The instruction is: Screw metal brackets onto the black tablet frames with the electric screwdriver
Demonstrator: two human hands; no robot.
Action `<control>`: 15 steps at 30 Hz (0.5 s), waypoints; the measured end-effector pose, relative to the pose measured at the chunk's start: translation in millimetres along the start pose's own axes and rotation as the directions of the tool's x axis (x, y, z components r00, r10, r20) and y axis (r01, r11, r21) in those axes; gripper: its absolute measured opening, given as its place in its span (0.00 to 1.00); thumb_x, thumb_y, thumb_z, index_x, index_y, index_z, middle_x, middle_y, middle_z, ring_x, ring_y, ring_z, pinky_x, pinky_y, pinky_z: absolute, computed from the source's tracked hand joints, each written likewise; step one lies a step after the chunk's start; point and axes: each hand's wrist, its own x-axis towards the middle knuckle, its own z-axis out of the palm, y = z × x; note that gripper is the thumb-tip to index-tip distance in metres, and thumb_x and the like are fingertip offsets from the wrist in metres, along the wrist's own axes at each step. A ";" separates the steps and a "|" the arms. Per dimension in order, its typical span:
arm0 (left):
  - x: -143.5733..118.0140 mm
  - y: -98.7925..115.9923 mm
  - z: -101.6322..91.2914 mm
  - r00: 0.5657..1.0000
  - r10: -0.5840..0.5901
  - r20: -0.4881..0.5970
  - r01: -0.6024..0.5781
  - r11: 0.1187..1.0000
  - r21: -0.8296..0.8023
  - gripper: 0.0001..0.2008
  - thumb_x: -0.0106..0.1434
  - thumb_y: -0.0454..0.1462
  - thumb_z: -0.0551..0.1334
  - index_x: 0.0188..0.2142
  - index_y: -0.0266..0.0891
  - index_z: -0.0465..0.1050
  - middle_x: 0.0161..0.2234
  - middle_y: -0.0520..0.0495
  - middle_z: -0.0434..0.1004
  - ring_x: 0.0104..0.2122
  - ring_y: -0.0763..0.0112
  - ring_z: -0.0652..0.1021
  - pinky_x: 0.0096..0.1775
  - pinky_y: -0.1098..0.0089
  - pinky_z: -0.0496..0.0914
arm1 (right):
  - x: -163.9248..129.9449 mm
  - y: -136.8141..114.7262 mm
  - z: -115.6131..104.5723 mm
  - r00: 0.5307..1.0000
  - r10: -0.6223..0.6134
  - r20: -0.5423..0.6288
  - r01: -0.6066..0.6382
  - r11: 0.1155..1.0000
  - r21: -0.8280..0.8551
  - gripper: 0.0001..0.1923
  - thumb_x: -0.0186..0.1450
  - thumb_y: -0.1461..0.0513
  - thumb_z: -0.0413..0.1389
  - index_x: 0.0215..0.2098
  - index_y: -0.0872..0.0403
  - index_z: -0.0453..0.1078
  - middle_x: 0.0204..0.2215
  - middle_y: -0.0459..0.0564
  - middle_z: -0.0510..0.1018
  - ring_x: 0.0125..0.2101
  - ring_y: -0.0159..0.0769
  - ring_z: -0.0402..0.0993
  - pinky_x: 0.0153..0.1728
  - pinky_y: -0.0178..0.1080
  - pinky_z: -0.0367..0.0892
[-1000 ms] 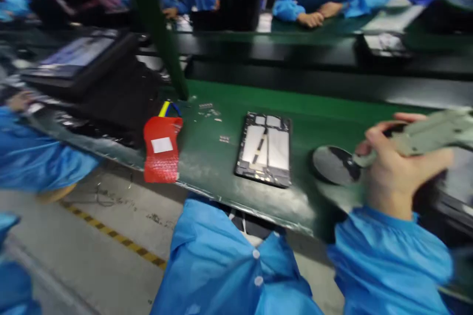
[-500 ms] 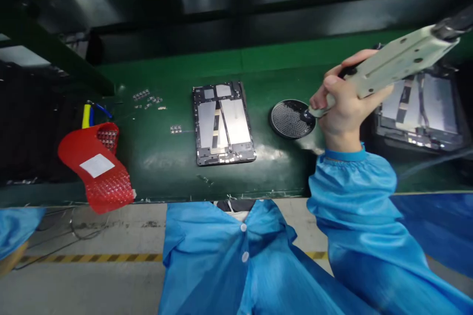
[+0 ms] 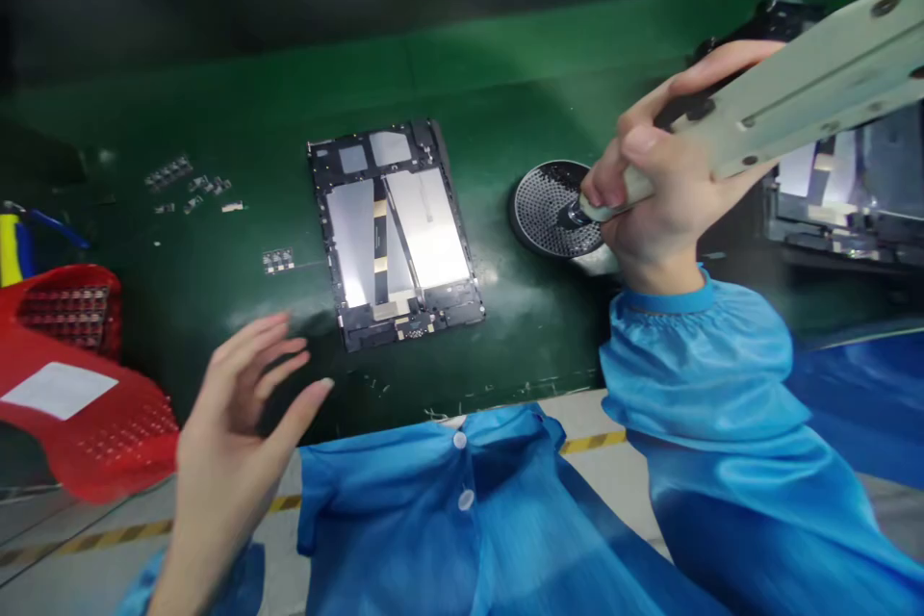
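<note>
My right hand [image 3: 668, 173] is wrapped round a pale electric screwdriver [image 3: 808, 87]. The tool's tip points down into a round black screw tray [image 3: 552, 207] with a perforated top; any screw there is too small to make out. My left hand [image 3: 252, 395] hovers over the bench's front edge, fingers apart and holding nothing. Between my hands lies an opened tablet [image 3: 397, 231], its silver inside and ribbon cables facing up. A small strip of metal parts [image 3: 278, 260] rests just left of the tablet.
On the green bench [image 3: 238, 106], several small metal pieces [image 3: 206, 185] lie at the left. A red bubble-wrap pouch [image 3: 108, 409] with a white label overhangs the front edge, near blue-and-yellow-handled pliers [image 3: 18, 245]. Another opened tablet [image 3: 830, 183] is at the right.
My left hand has come into view from below, open. The view has shifted closer and tilted. My right hand still holds the screwdriver with its tip at the screw tray.
</note>
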 end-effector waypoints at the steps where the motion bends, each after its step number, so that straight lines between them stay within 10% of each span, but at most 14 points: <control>1: 6.0 -3.1 11.8 0.998 0.002 0.067 -0.001 1.000 -0.004 0.33 0.62 0.44 0.82 0.65 0.70 0.82 0.69 0.55 0.79 0.59 0.43 0.86 0.62 0.35 0.87 | -0.2 -0.3 0.3 1.000 -0.004 0.008 0.003 1.000 0.003 0.29 0.65 0.57 0.70 0.49 0.53 0.55 0.28 0.35 0.66 0.16 0.19 0.53 0.16 0.30 0.50; 6: 21.5 -0.9 40.6 0.990 0.091 0.107 -0.110 0.975 0.191 0.28 0.66 0.39 0.79 0.64 0.51 0.81 0.72 0.43 0.76 0.49 0.55 0.84 0.57 0.46 0.86 | 2.1 3.5 -2.0 1.000 -0.019 0.022 0.018 1.000 0.021 0.31 0.63 0.55 0.73 0.48 0.53 0.55 0.26 0.36 0.64 0.16 0.23 0.54 0.15 0.32 0.49; 15: 25.6 -11.9 50.2 0.987 0.117 0.108 -0.129 0.986 0.110 0.29 0.64 0.36 0.83 0.62 0.52 0.83 0.71 0.47 0.76 0.46 0.64 0.82 0.51 0.59 0.85 | -2.6 -8.1 4.0 0.999 -0.027 0.036 0.030 0.996 -0.079 0.24 0.65 0.57 0.72 0.44 0.53 0.61 0.28 0.40 0.60 0.19 0.23 0.62 0.18 0.31 0.55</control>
